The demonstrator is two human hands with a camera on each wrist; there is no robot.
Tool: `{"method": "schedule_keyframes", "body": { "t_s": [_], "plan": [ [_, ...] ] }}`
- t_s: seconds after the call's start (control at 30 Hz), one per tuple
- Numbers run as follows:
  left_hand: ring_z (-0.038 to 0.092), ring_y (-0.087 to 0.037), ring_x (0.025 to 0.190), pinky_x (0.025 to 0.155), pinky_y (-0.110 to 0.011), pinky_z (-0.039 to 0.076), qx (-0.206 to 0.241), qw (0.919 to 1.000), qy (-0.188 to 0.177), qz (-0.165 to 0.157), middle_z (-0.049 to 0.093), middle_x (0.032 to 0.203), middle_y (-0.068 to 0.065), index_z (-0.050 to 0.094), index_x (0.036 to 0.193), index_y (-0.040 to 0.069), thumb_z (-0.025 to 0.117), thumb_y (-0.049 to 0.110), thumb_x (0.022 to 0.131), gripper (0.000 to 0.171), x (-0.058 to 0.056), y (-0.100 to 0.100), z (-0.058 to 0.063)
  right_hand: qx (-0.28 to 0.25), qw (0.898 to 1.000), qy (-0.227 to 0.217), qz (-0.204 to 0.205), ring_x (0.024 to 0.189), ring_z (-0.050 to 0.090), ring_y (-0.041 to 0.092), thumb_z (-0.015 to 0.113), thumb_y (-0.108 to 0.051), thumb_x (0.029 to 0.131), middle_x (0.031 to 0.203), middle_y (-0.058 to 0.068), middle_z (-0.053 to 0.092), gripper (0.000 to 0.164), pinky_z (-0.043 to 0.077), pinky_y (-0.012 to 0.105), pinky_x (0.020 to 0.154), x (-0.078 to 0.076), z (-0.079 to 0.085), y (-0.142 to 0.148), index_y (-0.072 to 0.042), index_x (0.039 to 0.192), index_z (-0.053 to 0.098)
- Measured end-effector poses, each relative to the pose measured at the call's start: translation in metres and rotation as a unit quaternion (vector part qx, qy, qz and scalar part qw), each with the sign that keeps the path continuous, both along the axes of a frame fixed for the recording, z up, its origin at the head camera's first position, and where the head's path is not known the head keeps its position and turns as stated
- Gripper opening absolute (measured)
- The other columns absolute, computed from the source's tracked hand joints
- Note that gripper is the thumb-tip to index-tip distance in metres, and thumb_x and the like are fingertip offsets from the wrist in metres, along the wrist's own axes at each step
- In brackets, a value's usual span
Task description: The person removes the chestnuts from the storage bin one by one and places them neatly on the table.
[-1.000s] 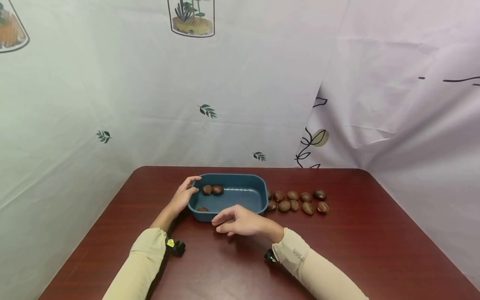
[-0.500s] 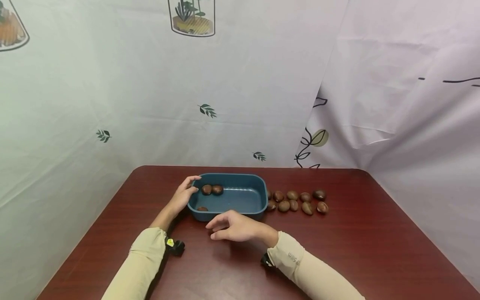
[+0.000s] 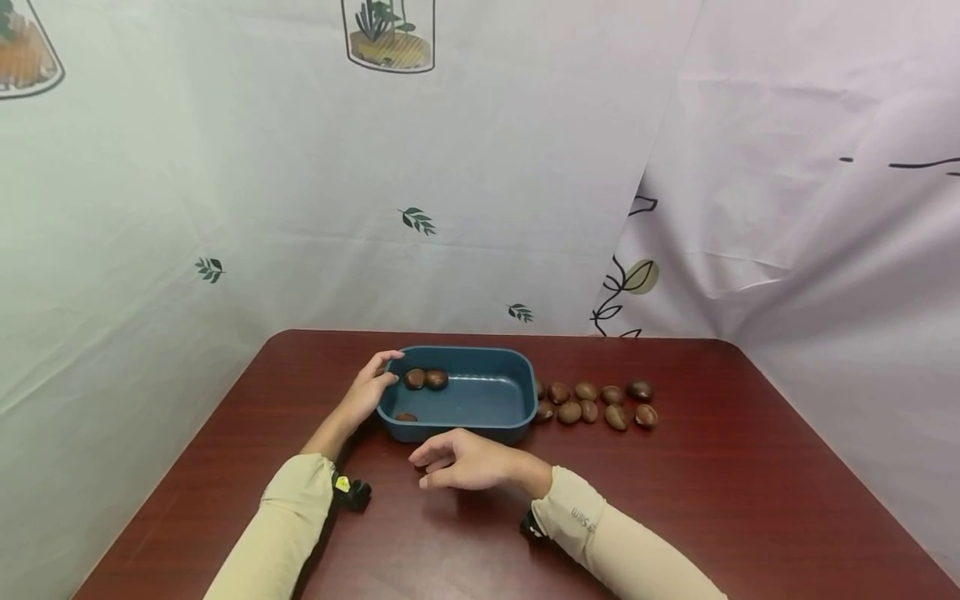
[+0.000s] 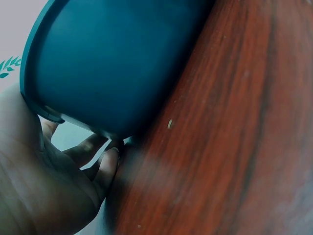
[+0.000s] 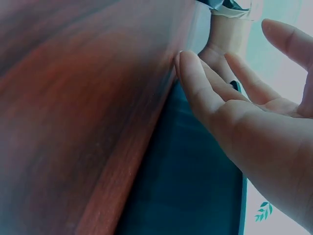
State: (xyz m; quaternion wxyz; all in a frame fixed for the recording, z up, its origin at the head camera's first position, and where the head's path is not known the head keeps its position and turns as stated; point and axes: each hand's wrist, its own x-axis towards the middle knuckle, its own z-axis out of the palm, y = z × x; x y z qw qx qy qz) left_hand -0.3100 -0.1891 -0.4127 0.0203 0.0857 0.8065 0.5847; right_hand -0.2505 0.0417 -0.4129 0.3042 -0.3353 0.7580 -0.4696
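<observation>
A blue rectangular container (image 3: 480, 400) stands near the table's far edge. Two brown chestnuts (image 3: 425, 379) lie inside at its back left; another chestnut (image 3: 406, 417) is partly hidden behind the front wall. My left hand (image 3: 363, 392) grips the container's left end, thumb at the rim. In the left wrist view, the fingers (image 4: 106, 166) curl against that end near the bottom edge. Just in front of the container, my right hand (image 3: 468, 462) hovers above the table with loosely bent fingers and nothing in them. The right wrist view shows its fingers (image 5: 195, 85) apart beside the container wall (image 5: 181, 166).
Several chestnuts (image 3: 588, 411) lie in two rough rows on the red-brown table (image 3: 712, 500), right of the container. The leftmost ones are partly hidden by it. A white printed cloth (image 3: 480, 250) hangs behind the table and at both sides.
My right hand has drawn back slightly from the container's front rim, toward me and to the left. The left hand, container and chestnuts stay where they were.
</observation>
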Motion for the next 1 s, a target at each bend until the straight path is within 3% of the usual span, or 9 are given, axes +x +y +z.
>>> {"method": "schedule_keyframes", "body": {
  "t_s": [0.17, 0.4, 0.5, 1.0],
  "plan": [
    [0.028, -0.045, 0.141, 0.109, -0.062, 0.025, -0.004, 1.0000, 0.003, 0.000, 0.029, 0.154, -0.026, 0.039, 0.143, -0.001, 0.040, 0.004, 0.101, 0.042, -0.002, 0.000, 0.000, 0.004, 1.000, 0.002, 0.001, 0.120, 0.061, 0.027, 0.066, -0.008, 0.093, 0.129, 0.016, 0.062, 0.036, 0.049, 0.021, 0.090, 0.000, 0.002, -0.001, 0.004, 0.127, 0.062],
    [0.025, -0.043, 0.143, 0.110, -0.063, 0.024, -0.004, 0.9999, 0.003, 0.009, 0.027, 0.156, -0.022, 0.040, 0.145, 0.006, 0.041, 0.009, 0.103, 0.042, -0.025, -0.008, -0.029, 0.002, 1.000, -0.014, 0.009, 0.119, 0.062, 0.027, 0.065, -0.008, 0.094, 0.127, 0.016, 0.064, 0.036, 0.051, 0.022, 0.088, 0.001, 0.001, 0.001, 0.005, 0.128, 0.061],
    [0.027, -0.041, 0.143, 0.110, -0.062, 0.025, -0.012, 0.9998, 0.011, 0.014, 0.029, 0.156, -0.019, 0.041, 0.144, 0.009, 0.041, 0.010, 0.102, 0.042, -0.028, -0.008, -0.035, -0.001, 1.000, -0.026, 0.014, 0.118, 0.062, 0.025, 0.064, -0.008, 0.094, 0.127, 0.016, 0.064, 0.036, 0.051, 0.023, 0.087, 0.001, 0.000, 0.001, 0.004, 0.128, 0.061],
    [0.030, -0.041, 0.142, 0.109, -0.061, 0.027, -0.014, 0.9997, 0.015, 0.016, 0.031, 0.155, -0.019, 0.042, 0.144, 0.009, 0.042, 0.011, 0.102, 0.042, -0.027, -0.008, -0.035, 0.006, 0.999, -0.034, 0.034, 0.110, 0.065, 0.015, 0.063, -0.006, 0.095, 0.125, 0.017, 0.065, 0.036, 0.051, 0.022, 0.085, 0.005, 0.005, 0.000, 0.006, 0.129, 0.060]
  ]
}}
